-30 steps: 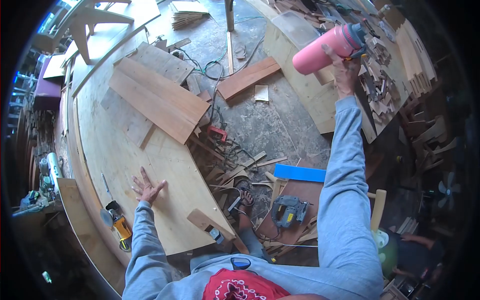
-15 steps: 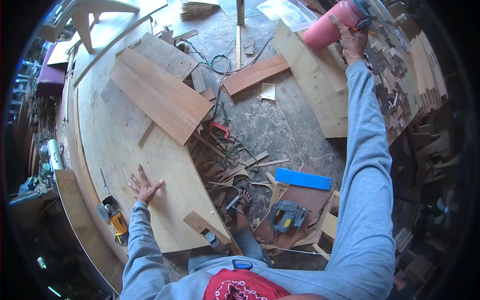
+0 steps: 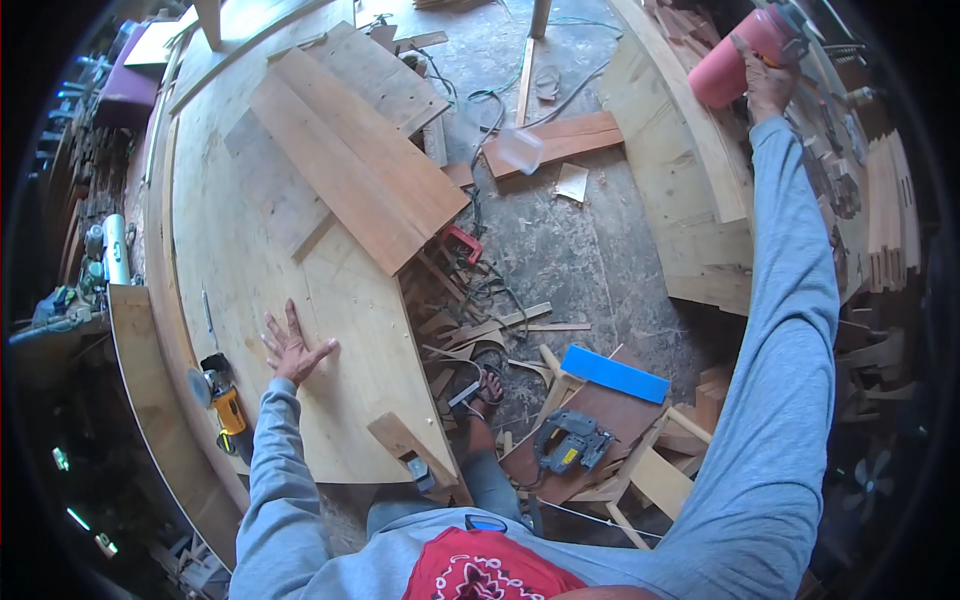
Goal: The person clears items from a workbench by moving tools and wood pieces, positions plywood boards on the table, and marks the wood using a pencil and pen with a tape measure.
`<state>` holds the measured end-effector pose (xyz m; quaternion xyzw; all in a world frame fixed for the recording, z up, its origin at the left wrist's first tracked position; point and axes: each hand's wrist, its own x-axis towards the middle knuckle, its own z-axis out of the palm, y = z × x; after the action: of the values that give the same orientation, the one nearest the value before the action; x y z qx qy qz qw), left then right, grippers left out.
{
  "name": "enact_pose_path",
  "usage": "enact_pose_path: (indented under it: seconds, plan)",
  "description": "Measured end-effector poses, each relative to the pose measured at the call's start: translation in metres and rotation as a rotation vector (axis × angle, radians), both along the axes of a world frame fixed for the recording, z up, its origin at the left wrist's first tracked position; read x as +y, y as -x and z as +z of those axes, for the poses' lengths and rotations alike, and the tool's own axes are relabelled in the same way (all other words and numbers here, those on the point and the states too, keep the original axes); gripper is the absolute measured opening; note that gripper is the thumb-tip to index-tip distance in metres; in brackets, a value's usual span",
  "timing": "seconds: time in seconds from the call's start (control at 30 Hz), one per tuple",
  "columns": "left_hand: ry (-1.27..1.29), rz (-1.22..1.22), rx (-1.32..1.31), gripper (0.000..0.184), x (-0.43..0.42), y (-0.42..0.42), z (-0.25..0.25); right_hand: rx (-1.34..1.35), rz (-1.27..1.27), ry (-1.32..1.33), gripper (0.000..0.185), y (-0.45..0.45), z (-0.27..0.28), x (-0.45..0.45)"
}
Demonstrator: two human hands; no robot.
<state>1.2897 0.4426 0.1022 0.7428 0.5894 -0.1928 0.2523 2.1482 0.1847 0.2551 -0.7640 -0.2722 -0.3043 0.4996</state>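
Note:
My right hand (image 3: 771, 85) is wrapped round a pink bottle (image 3: 741, 58) with a dark lid, tilted and held over the bench at the upper right. My left hand (image 3: 296, 350) lies flat on the pale plywood tabletop (image 3: 350, 390), fingers spread, holding nothing. To its left on the table's edge lies a yellow-and-black angle grinder (image 3: 229, 411). A translucent plastic piece (image 3: 521, 150) appears in front of a reddish board (image 3: 560, 143); it is blurred, and I cannot tell whether it rests there.
Wide brown planks (image 3: 360, 165) lie on the far part of the tabletop. A grey jigsaw (image 3: 572, 443) and a blue strip (image 3: 615, 374) rest on a brown panel at lower right. Cables, a red clamp-like tool (image 3: 461, 245) and wood offcuts litter the floor.
My right hand has moved the bottle right and slightly away from the bench's left edge. The translucent plastic has gone from the upper right and a piece shows lower left. My left hand stays flat.

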Motion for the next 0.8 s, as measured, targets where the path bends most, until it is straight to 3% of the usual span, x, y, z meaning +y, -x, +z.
enact_pose_path:
  seconds: [0.17,0.43,0.5,0.63,0.7,0.73,0.77,0.8]
  plan:
    - [-0.007,-0.005,-0.009,0.131,0.002,0.0,-0.002,0.122,-0.031,-0.057,0.057,0.009,-0.024,-0.004]
    - [-0.005,0.007,-0.022,0.131,-0.002,-0.001,0.0,0.28,-0.157,0.168,0.076,-0.015,-0.072,-0.018]
    - [0.0,0.012,-0.022,0.13,-0.002,-0.003,0.003,0.333,-0.238,0.252,0.076,-0.019,-0.081,-0.014]
    - [0.011,0.008,-0.015,0.13,-0.002,-0.004,0.004,0.398,-0.459,0.373,0.059,0.01,-0.074,-0.004]
    - [-0.022,-0.032,0.042,0.132,0.0,-0.004,-0.003,0.347,-0.335,0.292,0.062,0.009,-0.083,-0.009]
    - [-0.041,-0.04,0.078,0.134,0.001,-0.002,-0.007,0.352,-0.244,0.298,0.057,0.051,-0.067,-0.008]
    - [0.036,-0.045,-0.125,0.136,0.003,0.002,-0.013,0.361,-0.151,0.303,0.052,0.101,-0.045,-0.005]
    - [0.044,-0.049,-0.117,0.137,0.002,-0.001,-0.006,0.373,-0.058,0.305,0.047,0.154,-0.02,-0.002]
